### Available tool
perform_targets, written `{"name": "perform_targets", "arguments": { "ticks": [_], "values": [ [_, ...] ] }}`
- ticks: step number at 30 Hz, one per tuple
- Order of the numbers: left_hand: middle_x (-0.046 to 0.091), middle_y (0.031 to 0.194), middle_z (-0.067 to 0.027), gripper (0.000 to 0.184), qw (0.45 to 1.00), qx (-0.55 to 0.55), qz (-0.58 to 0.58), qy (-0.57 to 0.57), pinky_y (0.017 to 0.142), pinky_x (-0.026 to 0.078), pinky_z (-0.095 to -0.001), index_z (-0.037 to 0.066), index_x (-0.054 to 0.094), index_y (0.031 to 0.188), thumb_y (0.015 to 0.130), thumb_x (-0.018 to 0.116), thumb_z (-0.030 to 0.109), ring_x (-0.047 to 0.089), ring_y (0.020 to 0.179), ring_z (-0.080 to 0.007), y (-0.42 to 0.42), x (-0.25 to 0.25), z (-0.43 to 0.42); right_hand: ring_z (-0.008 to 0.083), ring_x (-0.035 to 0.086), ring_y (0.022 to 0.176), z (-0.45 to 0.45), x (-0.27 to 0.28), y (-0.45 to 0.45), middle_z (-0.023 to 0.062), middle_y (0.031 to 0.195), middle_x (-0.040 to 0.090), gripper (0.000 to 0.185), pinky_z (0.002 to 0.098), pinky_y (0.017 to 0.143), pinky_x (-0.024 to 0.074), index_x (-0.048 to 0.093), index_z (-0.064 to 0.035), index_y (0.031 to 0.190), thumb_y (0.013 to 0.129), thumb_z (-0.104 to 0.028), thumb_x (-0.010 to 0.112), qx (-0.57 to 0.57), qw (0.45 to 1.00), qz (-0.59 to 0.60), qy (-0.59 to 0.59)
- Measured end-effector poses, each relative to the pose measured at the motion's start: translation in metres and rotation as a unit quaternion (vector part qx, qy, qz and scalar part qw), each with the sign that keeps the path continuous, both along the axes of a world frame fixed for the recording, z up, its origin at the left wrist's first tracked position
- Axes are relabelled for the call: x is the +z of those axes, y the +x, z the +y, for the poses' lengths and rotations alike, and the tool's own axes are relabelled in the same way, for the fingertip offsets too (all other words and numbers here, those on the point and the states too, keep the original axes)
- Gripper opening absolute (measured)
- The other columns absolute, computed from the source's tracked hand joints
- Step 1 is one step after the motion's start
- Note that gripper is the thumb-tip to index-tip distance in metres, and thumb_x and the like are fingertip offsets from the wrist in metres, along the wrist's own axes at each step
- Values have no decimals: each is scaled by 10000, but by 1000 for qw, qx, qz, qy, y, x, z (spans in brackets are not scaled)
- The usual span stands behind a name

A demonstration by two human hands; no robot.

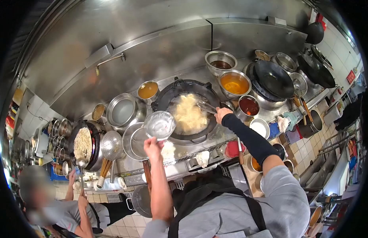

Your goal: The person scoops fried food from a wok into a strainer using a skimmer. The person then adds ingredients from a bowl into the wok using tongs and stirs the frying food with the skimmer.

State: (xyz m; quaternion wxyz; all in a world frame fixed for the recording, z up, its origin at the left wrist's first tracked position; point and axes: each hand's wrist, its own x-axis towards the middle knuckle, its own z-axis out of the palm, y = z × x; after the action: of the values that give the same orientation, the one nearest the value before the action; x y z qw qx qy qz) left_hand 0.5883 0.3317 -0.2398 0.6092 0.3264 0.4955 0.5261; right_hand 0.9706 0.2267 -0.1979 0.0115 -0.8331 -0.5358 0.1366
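My left hand (153,147) grips the rim of a metal bowl (160,125), tilted beside the wok, with white residue inside. Reaching in from the right, my right hand (223,114) is closed around metal tongs (207,106). Their tips are among pale, battered pieces (188,113) bubbling in hot oil. A large dark wok (163,95) on the burner holds the oil and food. Below the left bowl, round wire strainers (132,141) lie on the counter, partly hidden by it.
At the left, a co-worker (82,212) handles a wok of noodle-like food (83,144). Bowls of orange liquid (234,83) and red sauce (248,106) stand right of my wok. A water pot (122,111) and perforated skimmer (111,145) are left. Black woks (274,78) sit farther right.
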Motion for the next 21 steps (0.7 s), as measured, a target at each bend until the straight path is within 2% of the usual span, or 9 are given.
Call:
{"name": "perform_targets", "arguments": {
  "ticks": [5, 6, 7, 9, 10, 11, 15, 18, 21],
  "values": [
    [629, 815, -42, 120, 996, 59, -56, -24, 490, 447, -236, 90, 545, 956, 953, 663, 112, 697, 693, -233, -87, 9, -70, 404, 642, 1115, -20, -24, 7, 269, 1102, 688, 450, 478, 933, 522, 603, 13, 1241, 952, -331, 579, -51, 989, 89, 106],
    [630, 831, -42, 122, 996, 64, -54, -30, 494, 445, -239, 84, 546, 975, 961, 660, 126, 698, 703, -226, -104, 10, -83, 351, 710, 849, -21, -88, 30, 208, 943, 711, 429, 467, 704, 560, 605, -52, 1261, 955, -353, 599, -19, 965, 59, 254],
    [632, 847, -42, 129, 996, 68, -53, -35, 497, 442, -243, 77, 547, 994, 969, 657, 141, 698, 714, -218, -118, 9, -95, 300, 669, 744, -31, -77, 25, 169, 880, 685, 413, 433, 616, 520, 612, -76, 1254, 953, -359, 611, -110, 937, 248, 221],
    [638, 845, -46, 110, 993, 66, -91, -23, 493, 428, -239, 82, 547, 983, 973, 647, 127, 692, 710, -209, -143, -2, -114, 200, 588, 535, -65, -31, 12, 90, 755, 632, 383, 365, 441, 440, 625, -124, 1242, 949, -370, 635, -275, 751, 586, 131],
    [650, 843, -55, 109, 990, 93, -94, -44, 484, 426, -233, 82, 544, 975, 971, 646, 121, 690, 693, -204, -144, 6, -125, 86, 407, 444, -84, -27, 5, 1, 687, 519, 363, 274, 371, 283, 624, -167, 1240, 945, -377, 657, -302, 688, 642, 153],
    [653, 844, -56, 111, 991, 83, -101, -42, 479, 425, -232, 83, 543, 972, 969, 647, 122, 691, 690, -204, -150, 2, -131, 104, 461, 464, -104, -38, 4, 0, 705, 547, 335, 270, 382, 305, 647, -162, 1205, 940, -367, 660, -316, 681, 630, 199],
    [658, 838, -55, 118, 991, 59, -108, -59, 457, 422, -227, 81, 550, 960, 961, 658, 128, 700, 682, -214, -160, -4, -147, 248, 662, 656, -189, 47, -28, 171, 732, 670, 492, 391, 664, 538, 690, 33, 1028, 876, -436, 691, -296, 874, 367, 118],
    [643, 820, -34, 118, 990, 28, -106, -85, 471, 430, -232, 82, 581, 979, 952, 678, 144, 706, 701, -229, -138, 3, -145, 296, 690, 634, -207, -24, 5, 181, 803, 721, 559, 410, 625, 545, 727, -2, 1029, 809, -516, 728, -79, 989, 115, 50],
    [629, 819, -15, 121, 991, -52, -94, -84, 495, 439, -243, 91, 594, 985, 946, 691, 153, 707, 722, -234, -106, -4, -133, 415, 698, 813, -168, -73, 2, 281, 785, 680, 624, 457, 761, 562, 712, 33, 731, 628, -578, 785, -69, 996, 59, -1]
  ]
}}
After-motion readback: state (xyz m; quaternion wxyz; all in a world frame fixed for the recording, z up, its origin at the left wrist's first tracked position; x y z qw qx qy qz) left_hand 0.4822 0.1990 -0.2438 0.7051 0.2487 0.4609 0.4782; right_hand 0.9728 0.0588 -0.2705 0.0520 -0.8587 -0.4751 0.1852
